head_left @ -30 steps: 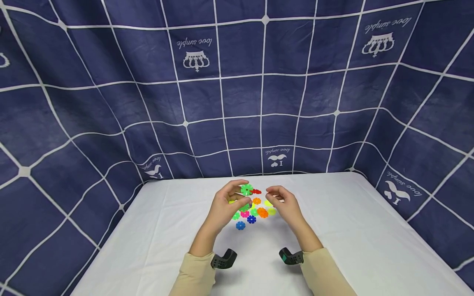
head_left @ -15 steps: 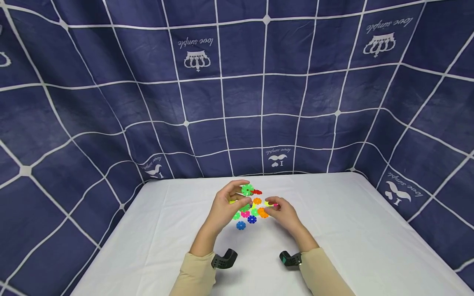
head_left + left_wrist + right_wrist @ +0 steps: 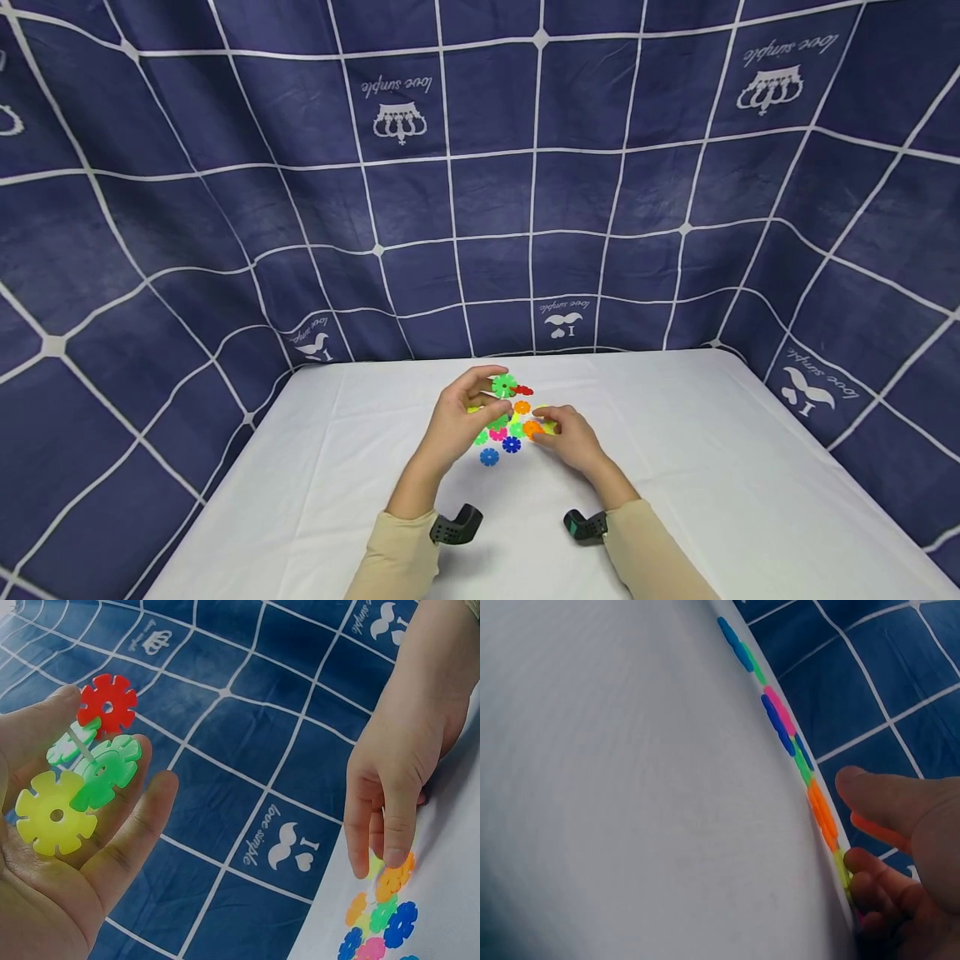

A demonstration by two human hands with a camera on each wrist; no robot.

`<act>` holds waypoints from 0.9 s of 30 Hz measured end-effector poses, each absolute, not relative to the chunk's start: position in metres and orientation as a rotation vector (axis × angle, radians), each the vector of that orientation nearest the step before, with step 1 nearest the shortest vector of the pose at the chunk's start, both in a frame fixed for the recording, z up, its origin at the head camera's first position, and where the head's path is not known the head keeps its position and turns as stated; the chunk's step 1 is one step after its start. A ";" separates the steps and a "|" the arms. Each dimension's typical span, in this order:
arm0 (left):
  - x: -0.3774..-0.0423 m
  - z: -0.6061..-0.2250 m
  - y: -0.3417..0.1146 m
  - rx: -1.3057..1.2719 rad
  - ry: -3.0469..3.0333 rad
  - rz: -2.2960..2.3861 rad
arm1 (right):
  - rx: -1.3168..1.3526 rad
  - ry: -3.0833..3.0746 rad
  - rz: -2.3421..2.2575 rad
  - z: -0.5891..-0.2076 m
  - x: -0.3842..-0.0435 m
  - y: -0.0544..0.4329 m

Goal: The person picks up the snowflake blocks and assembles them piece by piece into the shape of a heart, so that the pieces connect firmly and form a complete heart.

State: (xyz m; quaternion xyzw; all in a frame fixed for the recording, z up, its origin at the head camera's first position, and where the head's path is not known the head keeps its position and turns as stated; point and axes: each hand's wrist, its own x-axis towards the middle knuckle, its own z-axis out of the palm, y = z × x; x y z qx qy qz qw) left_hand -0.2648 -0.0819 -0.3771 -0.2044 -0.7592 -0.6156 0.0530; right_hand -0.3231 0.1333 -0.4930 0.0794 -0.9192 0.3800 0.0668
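Observation:
My left hand point(image 3: 452, 423) is raised over the table, holding a joined cluster of notched plastic discs. In the left wrist view the cluster shows a red disc point(image 3: 108, 706), a yellow disc point(image 3: 57, 814) and two green discs point(image 3: 114, 771); one green disc lies against the fingers. Lower down, my right hand point(image 3: 572, 439) points its fingers at the pile, thumb and forefinger apart around orange discs point(image 3: 532, 428). Those discs lie right below its fingertips in the left wrist view. An orange edge point(image 3: 881, 831) shows just under the right thumb point(image 3: 881, 796).
Loose notched discs lie in a patch on the white table point(image 3: 675, 467), among them a dark blue disc point(image 3: 512, 445), a lighter blue disc point(image 3: 489, 457), a pink disc point(image 3: 498, 434) and a single orange disc point(image 3: 522, 407). A dark blue checked curtain point(image 3: 480, 200) surrounds the table's far side.
My right hand has come down and slightly nearer, from beside the held cluster to the orange discs. The left hand keeps its cluster almost still.

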 end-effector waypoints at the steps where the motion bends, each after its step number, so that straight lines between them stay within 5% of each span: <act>1: -0.265 -0.377 -0.082 -0.618 -2.311 -1.870 | 0.247 -2.775 1.121 -0.493 -0.323 0.133; 27: -0.265 -0.379 -0.085 -0.615 -2.310 -1.924 | 0.226 -2.779 1.138 -0.492 -0.317 0.131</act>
